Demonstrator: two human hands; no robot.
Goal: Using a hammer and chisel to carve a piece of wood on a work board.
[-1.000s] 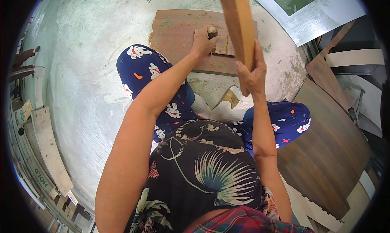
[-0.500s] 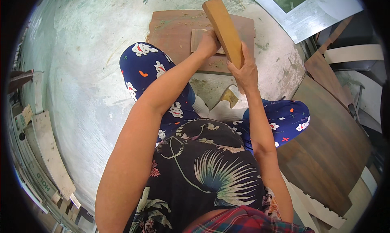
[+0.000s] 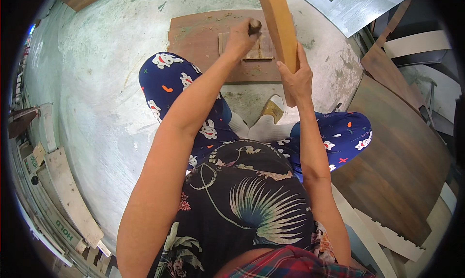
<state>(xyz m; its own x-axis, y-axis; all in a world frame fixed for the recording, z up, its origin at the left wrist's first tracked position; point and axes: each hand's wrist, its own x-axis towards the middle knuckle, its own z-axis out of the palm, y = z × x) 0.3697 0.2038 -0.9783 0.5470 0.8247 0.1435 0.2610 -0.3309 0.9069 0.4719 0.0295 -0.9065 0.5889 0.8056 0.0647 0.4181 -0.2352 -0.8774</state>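
Note:
My right hand (image 3: 298, 77) grips a long, squared wooden block (image 3: 278, 28), which slants up and away from me. Closed around a dark tool with a round, wood-coloured end (image 3: 255, 26), my left hand (image 3: 240, 39) is just left of the block; the rest of that tool is hidden in the fist. Beneath it lies a small wooden piece (image 3: 264, 49) with a lengthwise line or groove. This piece rests on a larger brown board (image 3: 193, 45) scattered with crumbs and chips.
My crossed legs (image 3: 167, 103) flank the board's near side. A large brown panel (image 3: 387, 161) leans at the right, among stacked boards. A pale frame-shaped sheet (image 3: 361, 11) lies at the far right. Timber strips (image 3: 70, 190) line the left edge.
My left hand has risen and moved slightly left, so the tool's round end now shows. The wooden block has shifted right, away from that hand, uncovering more of the small wooden piece.

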